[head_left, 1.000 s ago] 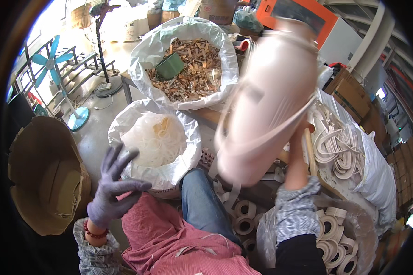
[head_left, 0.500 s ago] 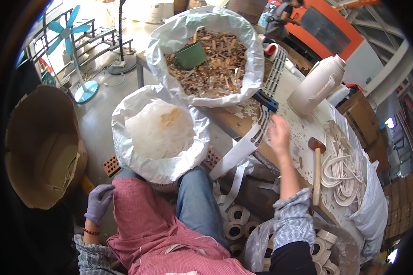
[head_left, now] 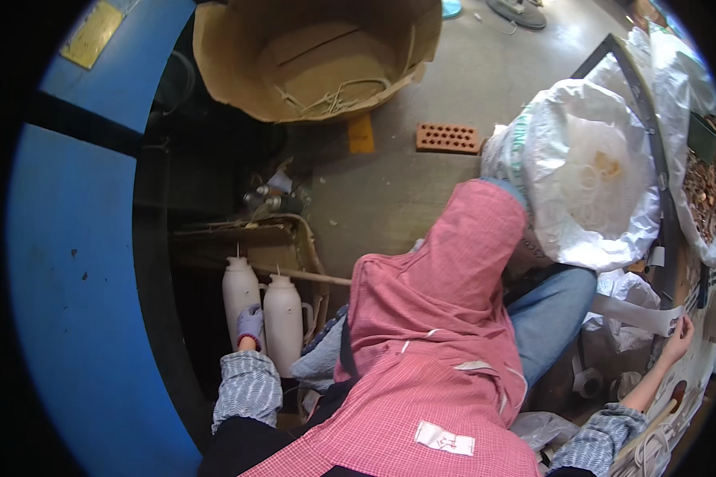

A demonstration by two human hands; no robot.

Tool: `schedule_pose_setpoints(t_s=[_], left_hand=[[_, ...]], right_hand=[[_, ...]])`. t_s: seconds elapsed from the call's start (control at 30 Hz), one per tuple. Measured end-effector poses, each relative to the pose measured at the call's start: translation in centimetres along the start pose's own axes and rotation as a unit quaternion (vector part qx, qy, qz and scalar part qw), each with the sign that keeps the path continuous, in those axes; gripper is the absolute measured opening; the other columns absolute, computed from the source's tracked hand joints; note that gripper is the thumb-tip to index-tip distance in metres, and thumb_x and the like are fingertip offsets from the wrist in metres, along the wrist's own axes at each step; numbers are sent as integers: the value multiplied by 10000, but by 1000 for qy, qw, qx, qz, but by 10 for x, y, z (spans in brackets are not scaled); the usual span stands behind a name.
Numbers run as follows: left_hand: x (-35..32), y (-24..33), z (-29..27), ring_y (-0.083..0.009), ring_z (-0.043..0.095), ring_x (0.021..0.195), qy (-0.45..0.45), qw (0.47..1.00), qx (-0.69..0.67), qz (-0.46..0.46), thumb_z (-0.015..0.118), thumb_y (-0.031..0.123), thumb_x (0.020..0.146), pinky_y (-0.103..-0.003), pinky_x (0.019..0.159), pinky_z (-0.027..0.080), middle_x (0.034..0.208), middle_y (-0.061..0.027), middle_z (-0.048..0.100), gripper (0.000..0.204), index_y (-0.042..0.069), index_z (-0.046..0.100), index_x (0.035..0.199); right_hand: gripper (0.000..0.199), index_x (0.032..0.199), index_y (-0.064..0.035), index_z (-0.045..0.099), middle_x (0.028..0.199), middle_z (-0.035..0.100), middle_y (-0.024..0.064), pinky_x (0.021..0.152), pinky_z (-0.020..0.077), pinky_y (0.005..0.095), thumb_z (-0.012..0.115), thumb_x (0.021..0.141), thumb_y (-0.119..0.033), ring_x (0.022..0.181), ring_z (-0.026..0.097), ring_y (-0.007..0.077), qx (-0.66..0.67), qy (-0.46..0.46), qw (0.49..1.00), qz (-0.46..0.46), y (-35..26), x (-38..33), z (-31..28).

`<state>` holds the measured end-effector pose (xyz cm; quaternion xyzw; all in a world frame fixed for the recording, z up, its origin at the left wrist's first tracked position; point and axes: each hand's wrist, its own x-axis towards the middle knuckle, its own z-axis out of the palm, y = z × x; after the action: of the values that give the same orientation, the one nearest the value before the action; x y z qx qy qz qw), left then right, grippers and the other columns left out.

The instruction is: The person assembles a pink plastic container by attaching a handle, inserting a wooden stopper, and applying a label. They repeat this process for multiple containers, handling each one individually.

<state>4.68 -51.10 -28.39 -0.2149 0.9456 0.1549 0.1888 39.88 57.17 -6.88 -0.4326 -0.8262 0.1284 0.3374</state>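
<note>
At the lower edge, a red checked apron [head_left: 437, 374] fills the near view. At eight o'clock the gloved left hand [head_left: 250, 324] is laid between two white moulded plastic jugs [head_left: 262, 314] standing upright side by side on the floor; its fingers seem curled against one, though a firm hold cannot be told. A jug appears about to be picked up, which would call for a closed grasp and a straight lift. At four o'clock the bare right hand [head_left: 678, 334] rests half-open, touching a white strip [head_left: 632, 312]. Farther, at two o'clock, a crinkled white sack [head_left: 589, 171] is seen; at twelve, a cardboard drum [head_left: 318, 56].
</note>
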Motion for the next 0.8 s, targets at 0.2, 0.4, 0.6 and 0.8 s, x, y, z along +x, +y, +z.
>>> schedule_pose_setpoints(t_s=[0.2, 0.4, 0.6, 0.8], left_hand=[[4, 67, 44, -334, 474, 1271, -49, 983, 102, 145, 622, 304, 822, -413, 1046, 407, 1419, -124, 447, 605, 151, 443, 1380], [82, 63, 48, -313, 527, 1237, -233, 878, 390, 150, 508, 266, 885, -441, 972, 460, 1440, -91, 452, 460, 211, 527, 1341], [12, 69, -4, -261, 576, 1118, -156, 814, 530, 179, 604, 441, 838, -441, 973, 389, 1158, -30, 665, 320, 209, 738, 1015], [-46, 243, -131, -340, 575, 785, 270, 759, 205, 555, 659, 246, 825, -467, 765, 463, 804, -150, 590, 176, 85, 619, 885]], right_hand=[[213, 1042, -60, 683, 1067, 679, 96, 841, 479, 382, 648, 918, -230, 941, 638, 260, -199, 57, 964, -167, -56, -8, -12], [178, 1024, -73, 656, 1134, 641, 45, 820, 476, 323, 650, 925, -220, 984, 585, 213, -185, 44, 974, -121, -149, -92, -31], [56, 986, -29, 622, 1084, 604, 26, 817, 451, 234, 615, 936, -54, 955, 545, 98, 50, -11, 997, -63, -204, -142, -19], [71, 979, -33, 620, 1041, 600, 13, 833, 432, 215, 605, 921, 4, 941, 546, 85, 274, -130, 951, -55, -311, -138, 66]])
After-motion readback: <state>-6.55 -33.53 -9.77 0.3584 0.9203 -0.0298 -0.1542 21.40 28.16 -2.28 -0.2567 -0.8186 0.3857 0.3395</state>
